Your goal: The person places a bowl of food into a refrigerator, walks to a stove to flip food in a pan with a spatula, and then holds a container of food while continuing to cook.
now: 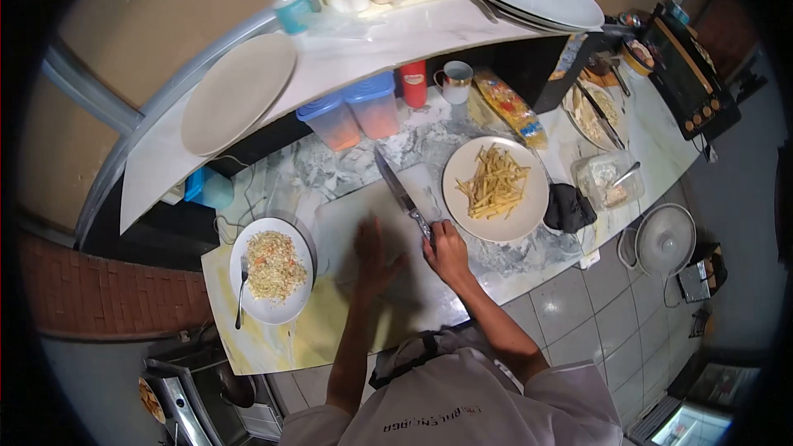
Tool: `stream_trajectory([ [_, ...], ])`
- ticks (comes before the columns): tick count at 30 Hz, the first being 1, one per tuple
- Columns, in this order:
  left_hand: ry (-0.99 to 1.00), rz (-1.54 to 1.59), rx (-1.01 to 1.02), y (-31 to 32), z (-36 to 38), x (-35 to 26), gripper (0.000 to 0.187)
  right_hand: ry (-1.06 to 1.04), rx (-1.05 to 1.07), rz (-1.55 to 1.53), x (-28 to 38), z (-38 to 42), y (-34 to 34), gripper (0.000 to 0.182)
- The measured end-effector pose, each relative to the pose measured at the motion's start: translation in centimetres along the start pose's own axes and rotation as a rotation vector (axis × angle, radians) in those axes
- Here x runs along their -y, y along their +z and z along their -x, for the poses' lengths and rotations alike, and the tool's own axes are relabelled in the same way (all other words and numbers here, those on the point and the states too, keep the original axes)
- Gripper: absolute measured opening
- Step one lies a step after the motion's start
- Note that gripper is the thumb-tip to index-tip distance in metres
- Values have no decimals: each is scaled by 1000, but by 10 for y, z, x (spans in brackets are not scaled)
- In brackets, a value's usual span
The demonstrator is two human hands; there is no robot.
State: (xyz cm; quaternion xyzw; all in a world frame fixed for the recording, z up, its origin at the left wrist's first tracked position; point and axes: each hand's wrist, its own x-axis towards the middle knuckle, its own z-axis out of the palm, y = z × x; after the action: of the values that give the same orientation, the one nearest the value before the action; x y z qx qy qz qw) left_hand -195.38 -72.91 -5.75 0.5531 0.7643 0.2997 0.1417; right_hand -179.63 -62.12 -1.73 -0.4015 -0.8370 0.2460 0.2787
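Observation:
My right hand (447, 253) is wrapped round the handle of a kitchen knife (395, 185), its blade angled up and left over the board. My left hand (377, 258), in shadow, is held low over the pale cutting board (337, 223) with thumb and fingers apart and nothing in it. Just right of the knife, a round plate (453, 190) carries a heap of French fries (496, 186). On the left side stands a white plate (277, 315) of shredded vegetables (275, 268), with a fork (242, 291) resting on its edge.
Along the back are lidded tubs (372, 107), a red bottle (414, 85), a mug (455, 83) and a colourful packet (512, 107). A black cloth-like bundle (569, 208) and a clear container (611, 180) lie to the right. A raised shelf (347, 58) overhangs the counter.

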Motion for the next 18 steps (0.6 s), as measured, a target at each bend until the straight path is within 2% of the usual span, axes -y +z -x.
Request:
stream_trajectory([
  [11, 25, -79, 46, -10, 19, -8, 98, 52, 141, -46, 0, 23, -20, 32],
  [13, 3, -11, 89, -17, 19, -12, 96, -12, -105, -66, -10, 22, -47, 29],
  [14, 6, -6, 95, -17, 20, -9, 96, 121, -127, -234, -20, 20, -68, 33],
  [16, -2, 22, 94, -16, 20, -3, 90, 405, -299, -252, -48, 12, -125, 19],
  [17, 4, 27, 94, -18, 18, -9, 90, 243, -557, -161, -89, 12, -143, 17],
  [18, -75, 124, 79, -26, 18, -19, 83, 367, -704, -155, -121, 13, -163, 19],
])
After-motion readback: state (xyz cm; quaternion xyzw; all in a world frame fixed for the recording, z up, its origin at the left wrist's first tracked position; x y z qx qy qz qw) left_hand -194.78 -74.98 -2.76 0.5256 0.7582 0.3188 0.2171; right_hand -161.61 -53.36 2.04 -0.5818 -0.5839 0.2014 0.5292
